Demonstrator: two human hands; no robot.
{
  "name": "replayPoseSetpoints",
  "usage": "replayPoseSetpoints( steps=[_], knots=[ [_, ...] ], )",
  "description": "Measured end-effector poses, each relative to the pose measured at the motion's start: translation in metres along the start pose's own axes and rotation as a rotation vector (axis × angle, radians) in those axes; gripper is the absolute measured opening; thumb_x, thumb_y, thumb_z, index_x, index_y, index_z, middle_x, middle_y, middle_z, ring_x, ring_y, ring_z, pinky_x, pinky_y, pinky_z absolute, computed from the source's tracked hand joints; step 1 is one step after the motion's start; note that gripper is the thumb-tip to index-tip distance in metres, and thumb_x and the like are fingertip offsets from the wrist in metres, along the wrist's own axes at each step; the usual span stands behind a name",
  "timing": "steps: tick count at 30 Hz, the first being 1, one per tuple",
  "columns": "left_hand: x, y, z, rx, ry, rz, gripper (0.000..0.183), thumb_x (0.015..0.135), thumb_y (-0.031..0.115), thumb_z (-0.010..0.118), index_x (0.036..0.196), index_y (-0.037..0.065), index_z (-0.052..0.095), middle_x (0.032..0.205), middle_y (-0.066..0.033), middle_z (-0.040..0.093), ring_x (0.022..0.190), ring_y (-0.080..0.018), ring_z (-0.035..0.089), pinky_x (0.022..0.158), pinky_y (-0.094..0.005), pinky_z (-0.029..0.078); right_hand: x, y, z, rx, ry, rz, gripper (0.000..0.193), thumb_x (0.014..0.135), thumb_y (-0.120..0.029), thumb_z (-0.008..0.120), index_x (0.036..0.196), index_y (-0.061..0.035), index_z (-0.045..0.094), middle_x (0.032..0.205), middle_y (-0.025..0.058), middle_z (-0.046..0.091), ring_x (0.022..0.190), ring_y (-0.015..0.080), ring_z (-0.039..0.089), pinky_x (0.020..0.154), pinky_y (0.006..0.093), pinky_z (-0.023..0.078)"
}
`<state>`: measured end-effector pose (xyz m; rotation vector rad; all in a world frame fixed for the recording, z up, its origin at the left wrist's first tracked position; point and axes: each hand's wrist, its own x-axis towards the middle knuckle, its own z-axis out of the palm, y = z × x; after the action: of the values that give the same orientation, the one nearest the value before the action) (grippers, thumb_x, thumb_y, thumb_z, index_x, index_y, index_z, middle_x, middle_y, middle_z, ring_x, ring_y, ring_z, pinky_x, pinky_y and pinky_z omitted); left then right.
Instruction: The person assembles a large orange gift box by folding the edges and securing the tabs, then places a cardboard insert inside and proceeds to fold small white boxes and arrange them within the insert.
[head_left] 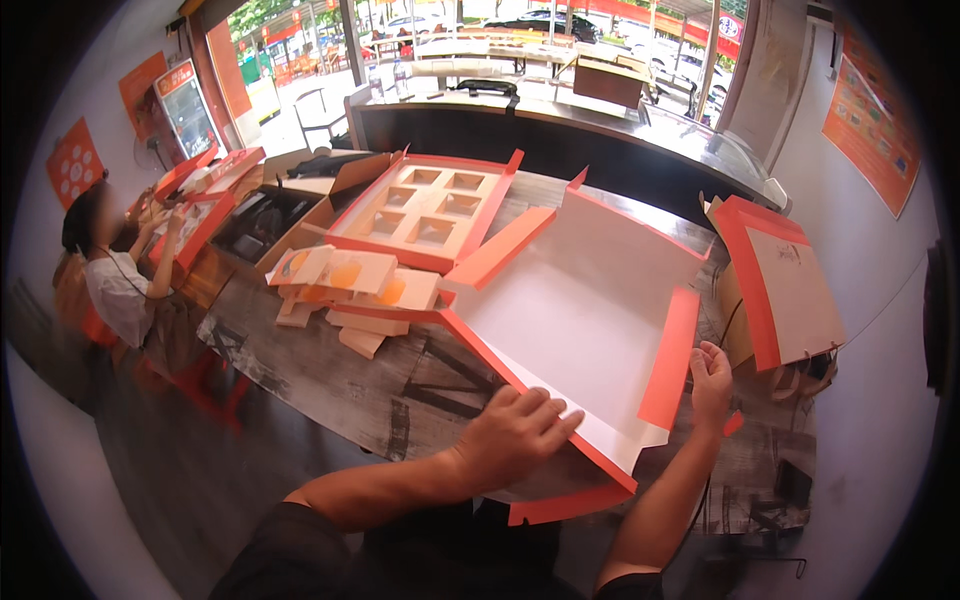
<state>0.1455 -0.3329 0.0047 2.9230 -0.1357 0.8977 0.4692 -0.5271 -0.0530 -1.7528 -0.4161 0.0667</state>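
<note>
A partly folded cardboard box (565, 310), white inside with orange-red walls and flaps, lies in front of me on the table. My left hand (515, 430) is closed over its near wall, fingers reaching over the edge toward the white inside. Just outside the box's right flap (668, 360) is my right hand (711, 376), with its fingers bent together. Whether those fingers touch the flap or pinch anything is not clear. One orange-red end flap (570, 504) sticks out below the near corner.
Beyond the box on the left lies an open box with a compartment insert (430, 212). Loose folded card pieces (345, 280) are piled before it. A carton (265, 225) holds dark items. Another box (775, 290) stands at right. A person (115, 265) works at far left.
</note>
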Motion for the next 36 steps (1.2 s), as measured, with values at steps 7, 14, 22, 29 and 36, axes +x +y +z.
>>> replayPoseSetpoints(
  steps=[7, 14, 22, 29, 36],
  knots=[
    [-0.020, 0.057, 0.015, -0.185, -0.106, -0.070, 0.046, 0.090, 0.014, 0.065, 0.135, 0.008, 0.067, 0.134, -0.0167, 0.067, 0.115, -0.0297, 0.067, 0.089, -0.0410, 0.056, -0.005, 0.024, -0.029, 0.072, -0.114, -0.025, 0.038, 0.107, -0.018, 0.069, 0.137, 0.0049, 0.061, 0.125, 0.0091, 0.070, 0.112, 0.0147, 0.066, 0.097, 0.0293, 0.054],
    [-0.039, 0.071, -0.015, -0.469, -0.143, -0.064, 0.052, 0.088, 0.014, 0.074, 0.139, 0.005, 0.064, 0.148, -0.0239, 0.059, 0.134, -0.0394, 0.062, 0.103, -0.0461, 0.058, -0.076, 0.032, -0.072, 0.396, -0.082, 0.091, 0.042, 0.112, -0.017, 0.060, 0.146, 0.0039, 0.052, 0.145, 0.0153, 0.063, 0.128, 0.0203, 0.063, 0.108, 0.0328, 0.052],
    [-0.096, 0.038, -0.032, -0.901, -0.037, -0.051, 0.049, 0.084, 0.008, 0.084, 0.130, 0.005, 0.069, 0.127, -0.0190, 0.072, 0.108, -0.0361, 0.074, 0.088, -0.0418, 0.063, -0.191, 0.031, -0.066, 0.392, 0.139, 0.020, 0.038, 0.108, -0.001, 0.056, 0.146, -0.0001, 0.054, 0.141, 0.0140, 0.065, 0.112, 0.0189, 0.070, 0.100, 0.0328, 0.056],
    [-0.183, 0.023, -0.026, -1.349, 0.151, -1.010, 0.045, 0.103, 0.014, 0.070, 0.144, 0.001, 0.057, 0.124, -0.0151, 0.071, 0.102, -0.0214, 0.073, 0.080, -0.0318, 0.058, -0.220, 0.018, -0.079, -0.343, -0.043, -0.146, 0.057, 0.099, -0.008, 0.071, 0.152, -0.0022, 0.052, 0.141, 0.0146, 0.063, 0.120, 0.0228, 0.065, 0.104, 0.0367, 0.053],
    [-0.196, -0.009, -0.038, -1.785, 0.612, -1.358, 0.040, 0.109, 0.017, 0.060, 0.148, 0.009, 0.057, 0.126, -0.0124, 0.072, 0.097, -0.0207, 0.072, 0.081, -0.0351, 0.060, -0.227, 0.024, -0.059, -0.328, -0.106, -0.282, 0.079, 0.099, -0.019, 0.075, 0.163, 0.0018, 0.035, 0.153, 0.0194, 0.054, 0.133, 0.0321, 0.059, 0.110, 0.0444, 0.051]
  ],
)
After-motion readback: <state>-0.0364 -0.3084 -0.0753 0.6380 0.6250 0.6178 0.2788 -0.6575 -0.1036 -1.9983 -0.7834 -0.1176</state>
